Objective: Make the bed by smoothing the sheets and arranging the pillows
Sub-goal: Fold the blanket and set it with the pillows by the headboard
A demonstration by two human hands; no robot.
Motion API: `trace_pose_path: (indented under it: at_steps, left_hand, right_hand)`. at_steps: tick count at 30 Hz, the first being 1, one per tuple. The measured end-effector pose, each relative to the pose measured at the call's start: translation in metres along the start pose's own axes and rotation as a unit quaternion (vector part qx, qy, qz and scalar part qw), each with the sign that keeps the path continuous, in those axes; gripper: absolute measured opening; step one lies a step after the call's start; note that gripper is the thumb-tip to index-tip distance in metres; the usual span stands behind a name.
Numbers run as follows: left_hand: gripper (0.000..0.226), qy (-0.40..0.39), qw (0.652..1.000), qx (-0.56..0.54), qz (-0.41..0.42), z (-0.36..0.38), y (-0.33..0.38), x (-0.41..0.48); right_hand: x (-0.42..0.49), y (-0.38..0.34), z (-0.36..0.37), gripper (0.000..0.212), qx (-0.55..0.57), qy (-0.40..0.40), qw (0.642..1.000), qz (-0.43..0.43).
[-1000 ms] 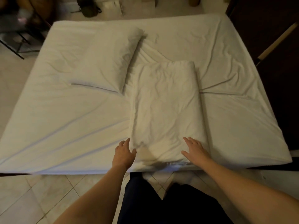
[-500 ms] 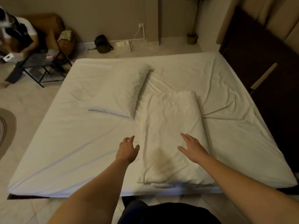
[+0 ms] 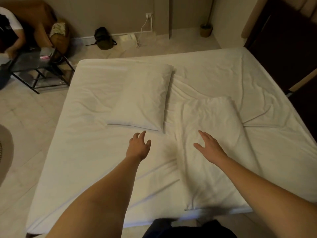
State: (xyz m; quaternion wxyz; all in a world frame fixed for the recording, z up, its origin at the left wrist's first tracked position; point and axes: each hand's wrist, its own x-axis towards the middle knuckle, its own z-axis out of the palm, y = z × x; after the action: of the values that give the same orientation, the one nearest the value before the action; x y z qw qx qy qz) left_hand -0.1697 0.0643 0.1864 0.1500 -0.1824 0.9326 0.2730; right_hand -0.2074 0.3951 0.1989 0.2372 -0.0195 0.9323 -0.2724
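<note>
Over the sheet (image 3: pixel 96 152), open hands.

Dim, warm light; soft shadows fill creases of the white fabric bed sheet (image 3: pixel 96 162). Wide-angle distortion bends the edges.

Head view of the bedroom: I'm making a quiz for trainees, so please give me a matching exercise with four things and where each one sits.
Things:
1. plump pillow
2. flat pillow
3. dark bag
4. wicker pot

Places:
A. on the floor, well to the right of the white box
B. reaching the near edge of the bed, below the right hand
C. on the floor, just left of the white box
D. on the bed, just beyond the left hand

Pairs: 1-D, 2-B, 3-C, 4-A.
</note>
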Motion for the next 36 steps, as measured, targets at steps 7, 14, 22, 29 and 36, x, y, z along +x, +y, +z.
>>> trace_pose_path:
  at_steps: [7,14,22,29,36]
  left_hand:
    - [0.064,0.006,0.998,-0.040,-0.057,-0.035,-0.071,0.065]
    - [0.069,0.041,0.989,-0.083,-0.112,-0.041,-0.126,0.138]
    - [0.076,0.092,0.983,-0.106,-0.120,-0.027,-0.189,0.253]
    - [0.086,0.127,0.978,-0.117,-0.119,-0.008,-0.229,0.349]
    - [0.111,0.089,0.980,-0.150,-0.099,0.004,-0.237,0.413]
  right_hand:
    - [0.066,-0.053,0.044,0.074,0.015,-0.027,0.999,0.012]
    - [0.167,-0.086,0.091,0.079,0.040,-0.046,0.998,0.018]
    - [0.274,-0.101,0.162,0.085,0.089,-0.019,0.993,0.078]
    - [0.349,-0.110,0.214,0.090,0.120,0.013,0.988,0.100]
    - [0.382,-0.101,0.250,0.106,0.174,0.016,0.981,0.083]
